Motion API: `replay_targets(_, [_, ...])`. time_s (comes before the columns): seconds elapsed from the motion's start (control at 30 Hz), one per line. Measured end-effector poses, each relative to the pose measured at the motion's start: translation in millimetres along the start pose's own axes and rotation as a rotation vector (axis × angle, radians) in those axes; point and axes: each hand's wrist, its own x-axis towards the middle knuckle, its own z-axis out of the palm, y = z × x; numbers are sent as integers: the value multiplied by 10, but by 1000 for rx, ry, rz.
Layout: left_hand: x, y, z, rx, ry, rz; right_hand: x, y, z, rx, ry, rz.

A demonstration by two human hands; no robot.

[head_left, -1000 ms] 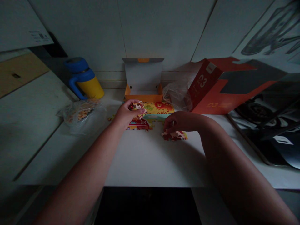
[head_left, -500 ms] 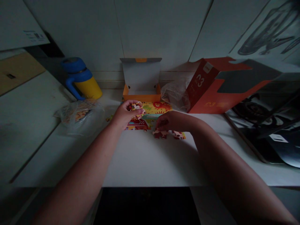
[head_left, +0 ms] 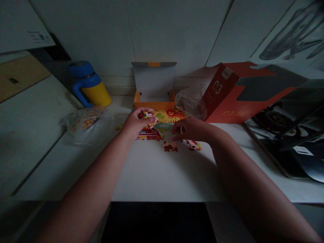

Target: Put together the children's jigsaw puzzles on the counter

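Note:
Several puzzle pieces point(head_left: 151, 117) are gripped between the thumb and fingers of my left hand point(head_left: 136, 122), above the left part of a colourful puzzle point(head_left: 165, 117). My right hand point(head_left: 186, 129) is over the puzzle's right part, its fingers curved and apart, with nothing visible between them. Just below its fingertips, a brown and pink piece point(head_left: 170, 146) lies on the white counter point(head_left: 162, 172). Another patterned piece point(head_left: 193, 145) shows under the right wrist. The hands hide parts of the puzzle.
An open orange box point(head_left: 154, 104) stands behind the puzzle. Left are a blue and yellow jug point(head_left: 97, 92) and a plastic bag with sticks point(head_left: 87, 125). Right are a clear bag point(head_left: 191, 101), a large red box point(head_left: 227, 104) and a black stove point(head_left: 286, 148).
The brown and pink piece has shifted slightly left and down. My right hand has moved a little right and up, away from it, with its fingers more apart. My left hand still holds pieces.

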Motion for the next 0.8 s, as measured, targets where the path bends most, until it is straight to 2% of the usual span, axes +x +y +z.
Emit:
replay_targets(0.07, [-4,2,1,2,4,-1,-30,-90,29,35,-67,0])
replay_targets(0.17, [-13,15,7,0,8,0,-72,-223,79,73,-150,89])
replay_targets(0.5, [-7,5,-1,-7,0,5,-97,-336,65,-52,-189,117])
replay_targets(0.6, [-1,-9,-6,5,4,9,-94,-326,49,-59,-229,57])
replay_targets(0.8, [-6,2,2,13,13,2,-120,-360,47,40,-313,-233])
